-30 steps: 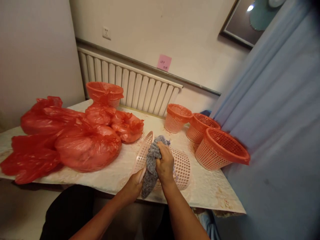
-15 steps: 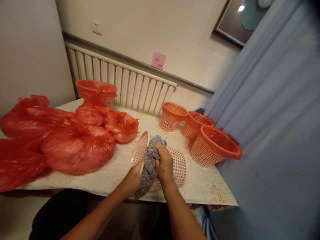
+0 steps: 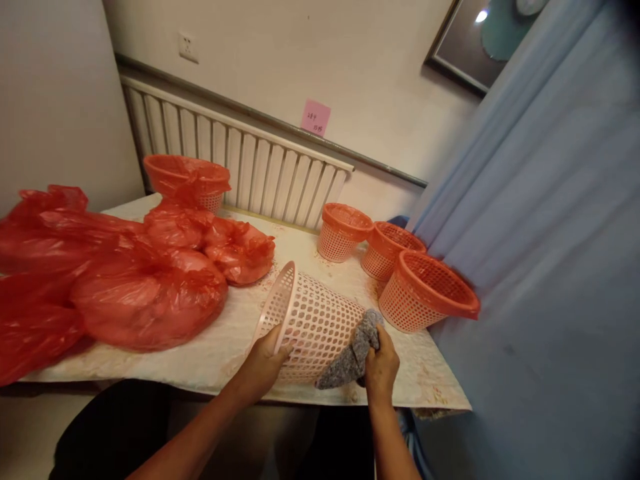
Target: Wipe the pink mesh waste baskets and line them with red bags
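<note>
A pale pink perforated basket (image 3: 320, 320) lies on its side near the table's front edge, its mouth facing left. My left hand (image 3: 265, 363) grips the basket's rim at the lower left, thumb outside. In my right hand (image 3: 383, 363) is a bunched grey cloth (image 3: 350, 360), pressed against the basket's base end on the right. The fingers of my right hand are wrapped into the cloth and partly hidden by it.
Filled red plastic bags (image 3: 150, 293) cover the left of the white-covered table (image 3: 200, 363). Behind them stands a red-lined basket (image 3: 187, 177). Three more red-lined baskets (image 3: 425, 293) stand at the right, beside a blue curtain (image 3: 540, 267). A radiator (image 3: 240, 160) runs along the wall.
My right hand and the grey cloth have moved right, from near the basket's rim to its base end. The left hand still holds the rim.
</note>
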`<state>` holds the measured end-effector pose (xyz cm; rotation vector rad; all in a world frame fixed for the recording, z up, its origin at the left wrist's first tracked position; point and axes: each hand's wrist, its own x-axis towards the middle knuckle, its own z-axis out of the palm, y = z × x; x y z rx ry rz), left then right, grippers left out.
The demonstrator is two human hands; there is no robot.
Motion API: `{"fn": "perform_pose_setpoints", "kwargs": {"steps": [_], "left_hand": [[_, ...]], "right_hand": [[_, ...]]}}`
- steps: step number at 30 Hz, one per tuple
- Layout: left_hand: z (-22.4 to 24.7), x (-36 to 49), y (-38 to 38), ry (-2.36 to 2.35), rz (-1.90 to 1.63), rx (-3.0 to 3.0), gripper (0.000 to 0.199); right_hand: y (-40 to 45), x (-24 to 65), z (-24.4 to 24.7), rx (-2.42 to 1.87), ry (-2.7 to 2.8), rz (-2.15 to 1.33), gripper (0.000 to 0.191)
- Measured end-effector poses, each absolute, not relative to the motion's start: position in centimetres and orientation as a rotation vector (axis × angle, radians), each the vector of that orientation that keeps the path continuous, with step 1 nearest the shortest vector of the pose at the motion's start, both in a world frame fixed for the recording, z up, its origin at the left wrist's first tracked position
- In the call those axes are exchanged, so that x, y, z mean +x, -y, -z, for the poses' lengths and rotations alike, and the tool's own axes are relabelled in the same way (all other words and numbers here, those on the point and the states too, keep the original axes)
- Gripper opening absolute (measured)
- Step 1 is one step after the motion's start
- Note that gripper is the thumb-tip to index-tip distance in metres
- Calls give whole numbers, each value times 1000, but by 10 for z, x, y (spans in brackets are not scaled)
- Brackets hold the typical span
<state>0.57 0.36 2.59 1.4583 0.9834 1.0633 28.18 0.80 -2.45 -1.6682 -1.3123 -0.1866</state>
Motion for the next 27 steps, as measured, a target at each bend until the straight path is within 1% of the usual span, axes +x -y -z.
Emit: {"fn": "perform_pose_setpoints", "kwargs": {"steps": [3,5,7,12,17,21,24,27], "left_hand": [[-24,4,-5,-982,-1056,1502,39],[-25,3,-6,-965,-1051,1524,40],[-25,2,-5,-940,-1057,1549,40],[-22,-1,-3,-757,-1114,1604,37],[-11,-5,3,-799,-1089,1610,30],[6,-9,10,-769,-1054,1579,30],[14,-13,12,-734,-1024,1577,26],[7,-11,10,-778,-1007,1535,26]], "right_hand": [[7,252,31,-1553,1375,241,63],[13,227,27,-1434,1492,238,66],[17,201,18,-1296,1631,219,67],[13,149,-10,-1029,1864,170,62],[-12,130,-34,-998,1814,126,67],[-29,131,-49,-1051,1753,128,68],[-29,131,-51,-1069,1749,134,67],[-19,131,-48,-1066,1772,133,68]]}}
